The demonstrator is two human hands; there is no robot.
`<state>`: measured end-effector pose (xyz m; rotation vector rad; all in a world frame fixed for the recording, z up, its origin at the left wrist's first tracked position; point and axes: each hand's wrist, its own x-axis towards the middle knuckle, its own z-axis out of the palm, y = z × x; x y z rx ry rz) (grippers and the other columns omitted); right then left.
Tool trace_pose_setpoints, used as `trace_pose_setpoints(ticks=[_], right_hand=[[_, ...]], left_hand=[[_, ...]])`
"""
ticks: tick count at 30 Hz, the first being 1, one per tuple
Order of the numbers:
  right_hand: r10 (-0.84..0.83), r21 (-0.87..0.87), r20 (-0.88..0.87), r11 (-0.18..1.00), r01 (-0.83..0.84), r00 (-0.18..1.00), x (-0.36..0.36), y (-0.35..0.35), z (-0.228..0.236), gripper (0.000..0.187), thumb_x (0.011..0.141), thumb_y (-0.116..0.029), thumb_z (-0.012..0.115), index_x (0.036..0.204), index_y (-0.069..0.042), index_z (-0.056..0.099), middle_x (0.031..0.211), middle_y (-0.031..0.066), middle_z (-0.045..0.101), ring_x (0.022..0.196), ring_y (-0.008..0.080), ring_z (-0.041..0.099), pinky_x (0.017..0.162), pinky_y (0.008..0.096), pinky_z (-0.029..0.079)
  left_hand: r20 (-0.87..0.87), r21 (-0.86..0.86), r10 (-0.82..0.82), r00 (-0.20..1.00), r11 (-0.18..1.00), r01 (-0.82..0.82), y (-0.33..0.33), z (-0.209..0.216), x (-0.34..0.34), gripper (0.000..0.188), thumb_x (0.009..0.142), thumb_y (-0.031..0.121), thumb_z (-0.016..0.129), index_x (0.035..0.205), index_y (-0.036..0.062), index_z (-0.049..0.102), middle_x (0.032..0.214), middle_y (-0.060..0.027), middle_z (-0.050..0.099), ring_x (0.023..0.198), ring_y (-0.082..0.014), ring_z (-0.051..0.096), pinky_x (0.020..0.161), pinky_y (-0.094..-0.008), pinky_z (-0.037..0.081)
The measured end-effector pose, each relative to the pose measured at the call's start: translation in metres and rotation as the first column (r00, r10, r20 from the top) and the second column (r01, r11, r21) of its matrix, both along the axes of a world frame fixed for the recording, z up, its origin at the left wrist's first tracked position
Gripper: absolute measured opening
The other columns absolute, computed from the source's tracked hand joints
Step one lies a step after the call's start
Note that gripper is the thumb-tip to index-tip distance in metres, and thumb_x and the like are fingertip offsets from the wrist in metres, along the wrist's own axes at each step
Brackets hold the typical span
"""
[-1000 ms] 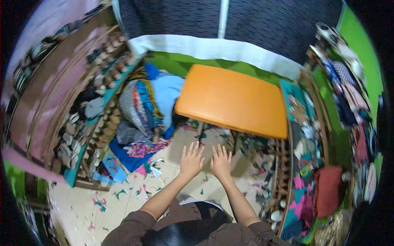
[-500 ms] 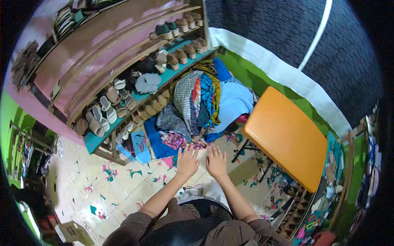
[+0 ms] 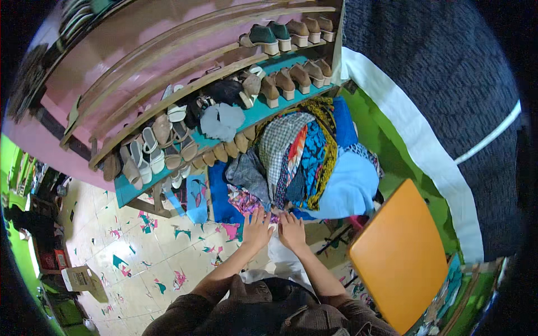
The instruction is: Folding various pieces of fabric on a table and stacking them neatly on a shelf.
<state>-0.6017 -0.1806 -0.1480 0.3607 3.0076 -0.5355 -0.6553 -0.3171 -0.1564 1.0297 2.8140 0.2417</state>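
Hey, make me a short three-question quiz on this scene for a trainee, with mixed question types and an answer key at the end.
1. True or false: the left hand and the right hand are both clenched into fists.

2. What colour is the tabletop to the right of the cloth pile?
A) Black
B) Orange
C) White

3. Fill in the blank: the teal shelf behind the cloth pile holds many ____.

Key:
1. False; both are open, with nothing visible in their grasp.
2. B
3. Shoes
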Motion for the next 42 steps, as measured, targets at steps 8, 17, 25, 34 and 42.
trace_pose_setpoints(ticks=[8,17,25,34,42], right_hand=[[0.118,-0.042,0.064,0.992,-0.115,0.991,-0.102,0.065,-0.044,0.042,0.083,-0.023,0.049,0.121,-0.007,0.045,0.122,0.0113,0.05,0.116,0.0282,0.044,0.096,0.0506,0.033],[0.309,-0.032,0.133,0.951,-0.308,0.942,-0.207,0.063,-0.204,0.039,0.081,-0.027,0.049,0.116,-0.009,0.051,0.103,0.0104,0.059,0.112,0.0305,0.046,0.097,0.0504,0.03],[0.289,0.068,-0.022,0.955,-0.287,0.957,-0.342,0.066,-0.445,0.071,0.078,-0.026,0.06,0.137,-0.006,0.025,0.136,0.0133,0.035,0.134,0.0287,0.018,0.106,0.0525,0.017],[0.266,-0.059,0.15,0.964,-0.26,0.952,-0.359,0.045,-0.466,0.031,0.073,-0.021,0.062,0.099,-0.004,0.061,0.102,0.0135,0.061,0.111,0.0274,0.049,0.105,0.0599,0.005],[0.213,-0.097,-0.331,0.961,-0.257,0.919,-0.254,0.019,-0.251,0.014,0.062,-0.014,0.064,0.076,-0.009,0.064,0.082,0.0035,0.064,0.109,0.023,0.049,0.102,0.0657,0.004]], left_hand=[[-0.006,-0.022,0.055,0.998,0.998,-0.056,0.061,-0.034,-0.09,0.053,0.082,0.036,0.05,0.128,0.0117,0.043,0.135,-0.0145,0.037,0.128,-0.0272,0.029,0.105,-0.0488,0.017],[0.021,-0.045,0.252,0.968,0.967,-0.251,0.04,-0.205,-0.19,0.051,0.074,0.03,0.056,0.12,0.0084,0.047,0.125,-0.0129,0.042,0.118,-0.0296,0.039,0.097,-0.0504,0.028],[0.194,-0.145,0.547,0.814,0.837,-0.528,0.038,-0.389,-0.303,0.081,0.071,0.037,0.064,0.135,0.0064,0.026,0.136,-0.0138,0.033,0.125,-0.0322,0.032,0.101,-0.0516,0.024],[0.2,-0.034,0.486,0.851,0.871,-0.49,0.002,-0.445,-0.295,0.105,0.065,0.038,0.071,0.141,0.0068,0.006,0.144,-0.0156,0.019,0.132,-0.0336,0.018,0.104,-0.0566,0.014],[0.169,-0.016,0.442,0.881,0.895,-0.446,-0.006,-0.268,-0.223,0.105,0.066,0.036,0.072,0.141,0.0083,0.005,0.146,-0.0164,0.009,0.134,-0.0326,0.015,0.105,-0.054,0.014]])
